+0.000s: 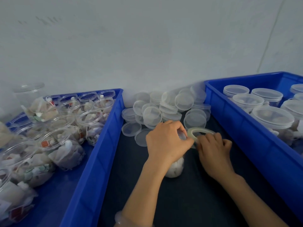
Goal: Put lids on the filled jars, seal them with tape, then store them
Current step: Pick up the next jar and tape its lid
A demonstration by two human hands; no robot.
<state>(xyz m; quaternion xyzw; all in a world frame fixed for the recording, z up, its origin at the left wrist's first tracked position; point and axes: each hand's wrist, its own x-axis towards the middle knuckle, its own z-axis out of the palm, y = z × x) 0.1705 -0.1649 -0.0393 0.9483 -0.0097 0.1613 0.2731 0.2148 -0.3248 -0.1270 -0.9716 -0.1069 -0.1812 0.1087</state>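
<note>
Head camera: left hand (pixel 165 143) grips the top of a filled jar (pixel 175 169); right hand (pixel 213 149) holds the tape roll (pixel 191 132).

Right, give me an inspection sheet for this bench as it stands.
Surface: dark mat between two crates.
Job's things: clear filled plastic jar upright on the mat, its top hidden by a hand; roll of clear tape at the jar's top; loose pile of clear round lids at the back; left blue plastic crate holding open filled jars; right blue plastic crate holding lidded jars.
Clutter: nothing seen.
Grips: left hand grips the jar's top; right hand holds the tape roll.
Cables: nothing seen.
Surroundings: pale wall behind; pale bracelet on the left wrist.
</note>
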